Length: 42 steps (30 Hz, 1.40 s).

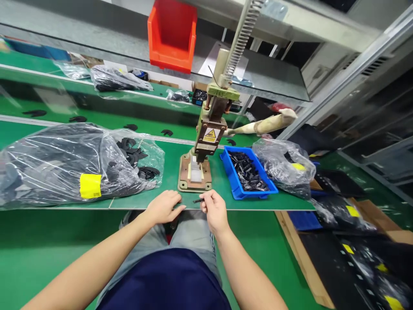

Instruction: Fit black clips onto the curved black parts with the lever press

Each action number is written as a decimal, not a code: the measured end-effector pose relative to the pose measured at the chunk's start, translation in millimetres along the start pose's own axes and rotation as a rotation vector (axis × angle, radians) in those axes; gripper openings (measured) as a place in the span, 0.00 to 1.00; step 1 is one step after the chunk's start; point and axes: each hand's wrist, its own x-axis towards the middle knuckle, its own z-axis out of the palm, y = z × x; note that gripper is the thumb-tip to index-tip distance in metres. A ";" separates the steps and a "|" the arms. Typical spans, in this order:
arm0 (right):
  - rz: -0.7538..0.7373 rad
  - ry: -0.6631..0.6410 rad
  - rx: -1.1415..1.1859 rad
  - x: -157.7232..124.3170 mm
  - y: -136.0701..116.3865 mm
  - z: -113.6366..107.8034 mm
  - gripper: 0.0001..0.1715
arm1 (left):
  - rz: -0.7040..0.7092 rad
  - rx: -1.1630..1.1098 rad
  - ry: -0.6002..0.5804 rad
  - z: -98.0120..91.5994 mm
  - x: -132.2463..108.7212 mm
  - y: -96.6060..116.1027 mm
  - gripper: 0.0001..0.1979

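Observation:
My right hand (pixel 214 209) pinches a small thin black part (pixel 198 200) between thumb and fingertips at the front edge of the green bench. My left hand (pixel 164 206) rests on that edge just to the left, fingers curled and together; I cannot make out anything in it. Directly beyond both hands stands a hand-lever press (pixel 207 133) on a brown base plate (pixel 194 175) with a white block under its ram. Its pale wooden handle (pixel 263 125) points right.
A blue tray (pixel 235 181) of small black parts sits right of the press, with a clear bag (pixel 284 165) beside it. A large clear bag of black pieces (pixel 64 161) lies left. A red bin (pixel 172 34) hangs above. Boxes and bags sit on the floor right.

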 end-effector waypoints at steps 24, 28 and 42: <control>-0.244 0.185 -0.111 71.6 -45.1 -37.5 0.16 | -0.055 -0.151 0.262 -35.7 107.2 -37.2 0.10; -0.621 0.265 -0.041 96.1 -132.4 -52.8 0.15 | -0.024 0.018 0.147 -27.7 128.1 -59.1 0.12; -1.141 -0.089 -0.263 76.1 -210.1 -29.5 0.12 | 0.079 0.028 0.019 -29.0 145.7 -56.0 0.14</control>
